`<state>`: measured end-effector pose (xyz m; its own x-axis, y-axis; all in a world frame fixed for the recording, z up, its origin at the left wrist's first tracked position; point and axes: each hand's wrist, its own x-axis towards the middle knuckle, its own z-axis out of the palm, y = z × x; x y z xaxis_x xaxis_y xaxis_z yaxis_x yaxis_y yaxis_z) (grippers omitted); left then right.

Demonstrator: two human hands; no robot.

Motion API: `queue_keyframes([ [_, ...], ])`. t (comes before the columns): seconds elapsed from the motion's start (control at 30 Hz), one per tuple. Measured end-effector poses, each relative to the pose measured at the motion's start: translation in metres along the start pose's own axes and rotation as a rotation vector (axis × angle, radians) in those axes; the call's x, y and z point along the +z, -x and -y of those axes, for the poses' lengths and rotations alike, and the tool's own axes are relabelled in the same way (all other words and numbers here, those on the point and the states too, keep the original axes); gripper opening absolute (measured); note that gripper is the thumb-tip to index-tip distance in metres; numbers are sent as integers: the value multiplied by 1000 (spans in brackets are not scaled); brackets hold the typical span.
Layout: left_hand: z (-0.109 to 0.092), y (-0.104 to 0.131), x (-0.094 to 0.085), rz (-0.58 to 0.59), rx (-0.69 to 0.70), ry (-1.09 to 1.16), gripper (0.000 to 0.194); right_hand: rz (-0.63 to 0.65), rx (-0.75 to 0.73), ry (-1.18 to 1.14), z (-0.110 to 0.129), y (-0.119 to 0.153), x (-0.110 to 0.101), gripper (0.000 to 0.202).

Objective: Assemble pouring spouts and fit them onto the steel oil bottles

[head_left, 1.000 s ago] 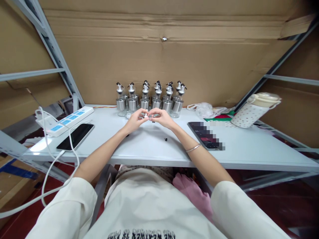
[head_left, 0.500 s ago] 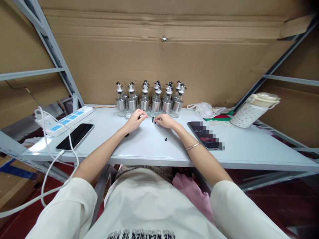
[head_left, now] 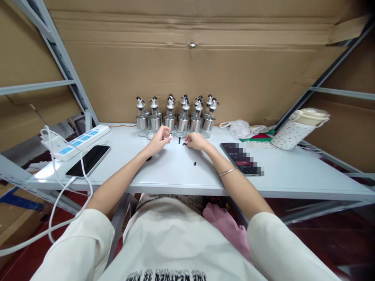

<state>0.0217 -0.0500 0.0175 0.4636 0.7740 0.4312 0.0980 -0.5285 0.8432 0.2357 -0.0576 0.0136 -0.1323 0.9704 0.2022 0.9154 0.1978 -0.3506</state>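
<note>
My left hand (head_left: 159,141) is closed around a small white piece with a black tip (head_left: 170,135), probably part of a pourer spout. To its right, my right hand (head_left: 195,141) pinches a small curved black piece (head_left: 184,144) just above the table. Between the hands lies a short black strip (head_left: 179,140). Nearer to me is a small black plug (head_left: 195,164). A dark round piece (head_left: 149,158) shows partly from under my left forearm. Just behind the hands stand several glass bottles with steel sleeves (head_left: 183,124) and pourer tops.
At left a white power strip (head_left: 84,139) and a phone (head_left: 88,160) lie among white cables. At right are another phone (head_left: 238,158), a clear plastic bag (head_left: 241,128) and a dotted white flask (head_left: 288,134). Cardboard (head_left: 187,74) closes off the back.
My left hand has turned slightly, bringing the white and black piece into clearer view. My right hand has shifted slightly right and up with the black piece.
</note>
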Motion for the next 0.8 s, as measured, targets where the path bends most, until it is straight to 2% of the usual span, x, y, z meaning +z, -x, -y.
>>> queue_keyframes([
  [0.1, -2, 1, -1, -4, -14, -35, 33, -131, -44, -95, 6, 1, -2, 14],
  [0.2, -2, 1, -2, -10, -28, -59, 39, -263, -131, -285, 18, 5, -5, 6],
  [0.3, 0, 1, -2, 39, -61, 10, 42, -343, -229, -441, 32, 9, -5, 11],
  [0.47, 1, 1, 0, 44, -83, 85, 47, -342, -307, -477, 44, 13, 0, 12],
  [0.8, -1, 1, -2, 27, -64, 71, 48, -346, -338, -395, 46, 14, 3, 5],
])
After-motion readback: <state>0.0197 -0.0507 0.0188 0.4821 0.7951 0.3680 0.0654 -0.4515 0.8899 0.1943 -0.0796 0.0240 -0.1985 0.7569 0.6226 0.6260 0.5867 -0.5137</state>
